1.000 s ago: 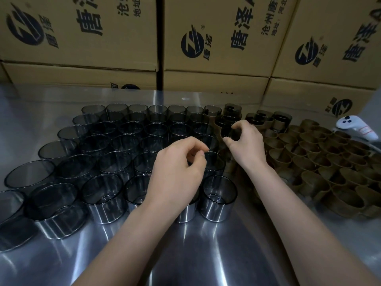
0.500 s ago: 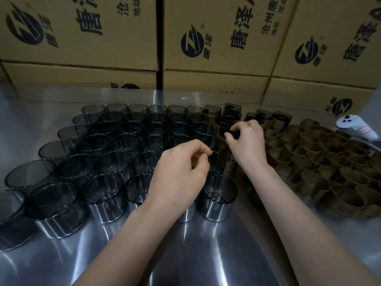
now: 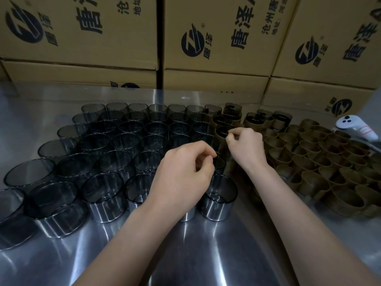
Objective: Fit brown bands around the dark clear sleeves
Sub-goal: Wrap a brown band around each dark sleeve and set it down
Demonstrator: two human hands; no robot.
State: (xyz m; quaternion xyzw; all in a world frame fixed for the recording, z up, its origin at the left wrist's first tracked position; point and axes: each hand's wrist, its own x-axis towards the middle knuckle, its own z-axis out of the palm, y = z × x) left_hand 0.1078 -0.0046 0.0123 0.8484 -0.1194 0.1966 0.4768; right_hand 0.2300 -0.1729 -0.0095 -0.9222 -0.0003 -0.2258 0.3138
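Smoky grey sleeves (image 3: 107,193); brown bands (image 3: 313,178); tan boxes (image 3: 216,38), black print.

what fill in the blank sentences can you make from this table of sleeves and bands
1. The loose brown bands lie to the ____ of the bare dark clear sleeves.
2. Behind the table stand stacked ____ boxes.
3. The controller beyond the bands is ____ in colour.

Missing words: right; cardboard; white.
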